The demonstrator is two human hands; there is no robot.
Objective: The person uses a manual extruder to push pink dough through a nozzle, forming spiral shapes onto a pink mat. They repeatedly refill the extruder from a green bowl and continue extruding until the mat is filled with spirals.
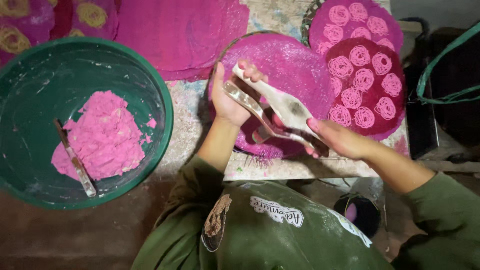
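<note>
My left hand and my right hand both grip a metal hand press with two long handles, dusted white with flour. The left hand holds the far ends of the handles, the right hand the end near me. The press hangs over a round pink tray with a woven rim. A small pink-tipped cylinder of the press shows between the hands. Pink stains mark my right fingers.
A large green basin at left holds a lump of pink dough and a floury stick. Round mats with pink noodle coils lie at right. Pink sheets cover the back. A dark container stands below.
</note>
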